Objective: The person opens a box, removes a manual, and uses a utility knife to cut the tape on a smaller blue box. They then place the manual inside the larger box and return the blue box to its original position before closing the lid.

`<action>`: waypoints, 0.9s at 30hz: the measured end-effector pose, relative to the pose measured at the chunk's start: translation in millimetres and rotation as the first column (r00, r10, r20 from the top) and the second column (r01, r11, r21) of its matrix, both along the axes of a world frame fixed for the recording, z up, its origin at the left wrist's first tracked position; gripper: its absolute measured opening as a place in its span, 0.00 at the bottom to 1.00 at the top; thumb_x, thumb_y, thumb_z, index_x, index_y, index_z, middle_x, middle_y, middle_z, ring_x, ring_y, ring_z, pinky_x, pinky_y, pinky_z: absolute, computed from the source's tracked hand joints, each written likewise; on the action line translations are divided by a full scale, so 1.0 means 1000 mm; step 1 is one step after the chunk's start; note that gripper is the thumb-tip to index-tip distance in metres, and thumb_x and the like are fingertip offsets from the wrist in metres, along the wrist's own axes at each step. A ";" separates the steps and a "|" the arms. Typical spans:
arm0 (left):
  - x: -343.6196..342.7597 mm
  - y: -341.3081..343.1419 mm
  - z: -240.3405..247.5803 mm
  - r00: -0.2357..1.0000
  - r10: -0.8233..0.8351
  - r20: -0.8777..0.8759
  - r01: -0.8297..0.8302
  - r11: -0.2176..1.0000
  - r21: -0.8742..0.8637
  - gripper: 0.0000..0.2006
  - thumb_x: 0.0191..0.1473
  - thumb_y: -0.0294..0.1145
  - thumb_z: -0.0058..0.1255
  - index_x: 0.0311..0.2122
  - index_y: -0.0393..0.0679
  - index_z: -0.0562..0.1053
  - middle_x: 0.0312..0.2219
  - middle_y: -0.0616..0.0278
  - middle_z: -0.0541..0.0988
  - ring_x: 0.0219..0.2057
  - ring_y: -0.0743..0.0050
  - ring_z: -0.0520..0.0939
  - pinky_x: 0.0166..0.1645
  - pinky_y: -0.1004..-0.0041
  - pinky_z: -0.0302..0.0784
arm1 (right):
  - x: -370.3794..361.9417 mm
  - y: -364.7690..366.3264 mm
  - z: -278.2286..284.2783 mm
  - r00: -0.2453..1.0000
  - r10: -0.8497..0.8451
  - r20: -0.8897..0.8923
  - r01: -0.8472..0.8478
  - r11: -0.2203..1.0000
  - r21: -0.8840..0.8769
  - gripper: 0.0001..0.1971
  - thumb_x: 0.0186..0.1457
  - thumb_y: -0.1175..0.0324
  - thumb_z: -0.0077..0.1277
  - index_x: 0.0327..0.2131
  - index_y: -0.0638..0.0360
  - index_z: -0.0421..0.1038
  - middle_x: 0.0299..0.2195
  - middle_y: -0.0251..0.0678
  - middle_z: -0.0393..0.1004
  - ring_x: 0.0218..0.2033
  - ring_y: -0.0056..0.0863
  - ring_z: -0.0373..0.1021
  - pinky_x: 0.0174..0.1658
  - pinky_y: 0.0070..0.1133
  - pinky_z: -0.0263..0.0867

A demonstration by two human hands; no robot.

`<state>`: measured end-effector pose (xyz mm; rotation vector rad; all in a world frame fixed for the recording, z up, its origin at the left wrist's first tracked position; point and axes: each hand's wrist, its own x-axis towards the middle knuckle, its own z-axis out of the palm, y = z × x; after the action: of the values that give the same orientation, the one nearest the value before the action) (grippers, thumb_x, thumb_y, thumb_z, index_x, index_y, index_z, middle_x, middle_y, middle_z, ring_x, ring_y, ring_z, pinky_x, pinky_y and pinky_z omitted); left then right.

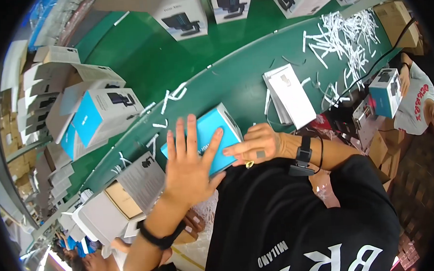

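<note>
A small blue-and-white cardboard box (211, 128) lies in front of me at the near edge of the green work surface. My left hand (189, 166) rests flat across its blue face with the fingers spread, hiding part of it. At the box's near right corner is my right hand (256, 143), its index fingertip on the blue face and the other fingers bent against the edge. A yellow ring (249, 164) shows on that hand. Just beyond it, a stack of white printed leaflets (291, 95) lies on the surface.
White paper strips (349, 45) are heaped at the far right, with more scattered about. Printed product boxes (181, 22) stand along the far side; open ones (112, 109) crowd the left. At right, a co-worker's hand (404, 79) touches a blue box (385, 94). Another person sits lower left.
</note>
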<state>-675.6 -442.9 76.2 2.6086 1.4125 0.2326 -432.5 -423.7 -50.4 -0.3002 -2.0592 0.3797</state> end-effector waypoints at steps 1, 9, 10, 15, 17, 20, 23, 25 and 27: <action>-0.003 0.019 0.024 0.999 -0.020 0.027 0.021 0.999 -0.029 0.39 0.51 0.48 0.58 0.68 0.51 0.61 0.65 0.46 0.64 0.66 0.41 0.64 0.66 0.36 0.52 | 0.007 0.001 0.001 0.999 -0.010 0.031 0.010 1.000 0.001 0.10 0.48 0.65 0.69 0.30 0.53 0.77 0.49 0.32 0.81 0.15 0.14 0.63 0.19 0.15 0.57; -0.002 0.055 -0.057 0.987 0.087 0.131 -0.073 0.991 -0.111 0.23 0.65 0.40 0.40 0.60 0.40 0.69 0.44 0.46 0.81 0.44 0.43 0.82 0.55 0.51 0.72 | 0.010 0.002 0.001 0.997 -0.041 0.060 0.037 0.997 0.063 0.09 0.49 0.65 0.67 0.33 0.52 0.79 0.50 0.30 0.80 0.16 0.14 0.65 0.20 0.15 0.59; 0.001 0.059 -0.058 0.988 0.087 0.124 -0.073 0.990 -0.117 0.23 0.65 0.40 0.40 0.60 0.40 0.69 0.44 0.46 0.81 0.44 0.43 0.82 0.55 0.51 0.72 | 0.007 0.002 -0.001 0.999 -0.042 0.021 0.040 0.997 0.073 0.09 0.49 0.66 0.68 0.31 0.54 0.77 0.49 0.31 0.80 0.15 0.13 0.64 0.19 0.15 0.57; 0.050 0.080 -0.044 0.950 0.312 -0.006 -0.303 0.919 -0.252 0.18 0.66 0.40 0.39 0.47 0.41 0.78 0.40 0.49 0.82 0.44 0.45 0.82 0.54 0.56 0.73 | -0.001 0.001 0.002 0.999 -0.042 -0.008 0.042 0.996 0.083 0.10 0.49 0.66 0.68 0.29 0.56 0.77 0.48 0.34 0.81 0.14 0.15 0.63 0.18 0.16 0.55; 0.059 0.077 -0.033 0.923 0.383 -0.040 -0.379 0.888 -0.261 0.19 0.67 0.40 0.39 0.44 0.41 0.80 0.40 0.49 0.83 0.44 0.46 0.82 0.53 0.57 0.73 | 0.000 -0.002 0.001 0.999 -0.023 -0.025 0.024 0.998 0.057 0.10 0.48 0.66 0.69 0.29 0.56 0.77 0.47 0.35 0.82 0.14 0.15 0.64 0.18 0.16 0.56; 0.045 0.064 -0.024 0.921 0.383 -0.074 -0.377 0.826 -0.419 0.19 0.64 0.42 0.43 0.50 0.43 0.78 0.48 0.48 0.80 0.52 0.49 0.79 0.56 0.55 0.72 | -0.005 0.001 0.002 0.998 0.005 -0.060 -0.004 1.000 0.030 0.10 0.47 0.66 0.69 0.28 0.57 0.77 0.46 0.35 0.82 0.14 0.17 0.65 0.18 0.16 0.56; 0.002 0.004 -0.027 0.986 0.063 0.156 -0.061 0.998 -0.020 0.26 0.56 0.49 0.53 0.56 0.46 0.74 0.57 0.43 0.71 0.59 0.43 0.70 0.59 0.47 0.67 | -0.003 -0.008 0.006 0.999 -0.017 -0.033 0.015 0.997 -0.082 0.10 0.46 0.68 0.69 0.28 0.58 0.77 0.46 0.35 0.82 0.15 0.18 0.68 0.18 0.17 0.56; -0.018 -0.027 -0.012 0.990 0.091 -0.104 -0.095 0.995 -0.035 0.38 0.45 0.58 0.61 0.62 0.55 0.70 0.64 0.38 0.57 0.63 0.31 0.59 0.61 0.38 0.61 | 0.001 -0.008 0.005 0.999 -0.042 -0.007 0.041 0.996 -0.082 0.10 0.45 0.69 0.70 0.28 0.58 0.77 0.45 0.34 0.82 0.16 0.18 0.69 0.18 0.17 0.57; -0.032 -0.039 -0.029 0.994 0.107 -0.036 -0.107 0.994 0.022 0.40 0.42 0.58 0.63 0.62 0.58 0.70 0.64 0.37 0.56 0.63 0.29 0.59 0.61 0.38 0.60 | -0.008 -0.014 0.012 0.999 -0.031 0.022 0.033 0.996 -0.086 0.11 0.44 0.69 0.70 0.29 0.58 0.77 0.44 0.34 0.82 0.17 0.18 0.71 0.19 0.17 0.58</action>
<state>-707.2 -481.5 47.2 2.5683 1.5725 0.2136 -440.5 -438.1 -38.9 -0.3901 -2.0590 0.4482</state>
